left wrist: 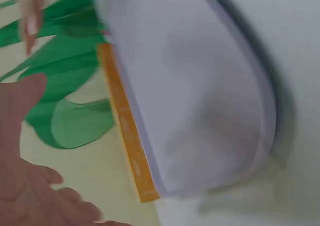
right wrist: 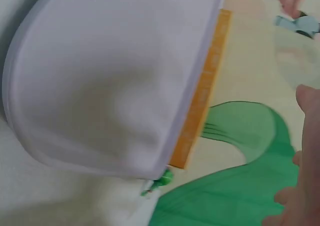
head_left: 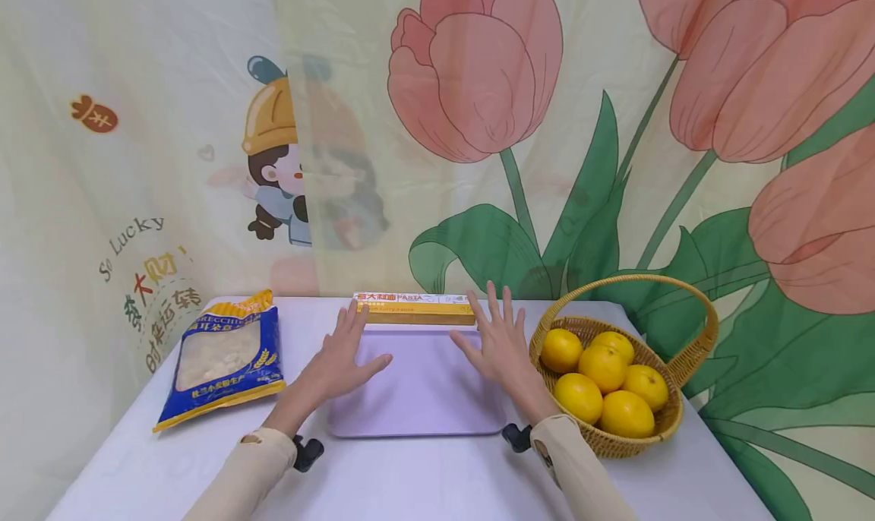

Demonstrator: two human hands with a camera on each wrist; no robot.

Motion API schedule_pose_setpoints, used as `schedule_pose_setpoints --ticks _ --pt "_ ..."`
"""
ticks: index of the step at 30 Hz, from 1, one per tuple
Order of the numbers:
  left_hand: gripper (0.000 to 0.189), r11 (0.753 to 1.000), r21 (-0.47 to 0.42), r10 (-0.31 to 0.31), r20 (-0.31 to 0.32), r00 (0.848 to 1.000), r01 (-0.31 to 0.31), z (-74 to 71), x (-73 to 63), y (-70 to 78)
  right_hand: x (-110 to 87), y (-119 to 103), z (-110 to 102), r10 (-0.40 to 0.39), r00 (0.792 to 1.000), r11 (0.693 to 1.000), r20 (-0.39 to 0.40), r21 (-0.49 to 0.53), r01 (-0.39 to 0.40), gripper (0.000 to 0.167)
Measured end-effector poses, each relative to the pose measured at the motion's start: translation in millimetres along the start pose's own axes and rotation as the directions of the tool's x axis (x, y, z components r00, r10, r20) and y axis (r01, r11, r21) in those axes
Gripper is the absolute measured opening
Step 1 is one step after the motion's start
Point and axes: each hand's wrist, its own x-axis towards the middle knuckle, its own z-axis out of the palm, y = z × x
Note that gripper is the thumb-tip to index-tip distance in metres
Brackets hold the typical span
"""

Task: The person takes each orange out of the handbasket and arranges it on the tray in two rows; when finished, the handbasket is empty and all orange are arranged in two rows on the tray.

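Observation:
Over the left part of a pale purple tray [head_left: 424, 392], my left hand [head_left: 344, 358] hovers with fingers spread and holds nothing. My right hand [head_left: 497, 342] is above the tray's right part, its fingers also spread and the palm bare. Behind the tray lies a long orange and white pasta box [head_left: 417, 312]. In the left wrist view the tray [left wrist: 190, 101] and the box's orange side [left wrist: 130, 136] show beyond the left hand [left wrist: 45, 186]. The right wrist view has the tray [right wrist: 110, 86] beside part of the right hand [right wrist: 302, 181].
A blue and yellow bag of pasta [head_left: 225, 358] lies on the table's left side. At the right stands a wicker basket [head_left: 673, 422] with a tall handle, holding several yellow-orange fruits [head_left: 604, 365]. A printed curtain [head_left: 342, 126] hangs behind the white table [head_left: 410, 479].

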Motion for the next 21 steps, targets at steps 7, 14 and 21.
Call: schedule_pose_setpoints --ticks 7,14,21 --pt "0.122 0.979 -0.163 -0.112 0.091 0.990 0.125 0.0 -44.4 -21.1 -28.4 -8.0 -26.5 -0.089 0.995 0.979 -0.041 0.178 0.095 0.085" --pt "0.125 0.984 -0.151 -0.069 0.175 0.982 0.097 25.3 -63.5 -39.5 -72.0 -5.4 -49.0 -0.145 0.984 0.970 -0.101 0.180 0.162 0.082" --pt "0.121 0.982 -0.160 -0.070 0.173 0.982 0.099 26.2 -70.6 -47.8 -98.2 -3.2 -71.0 -0.170 0.977 0.972 -0.130 0.138 0.188 0.083"
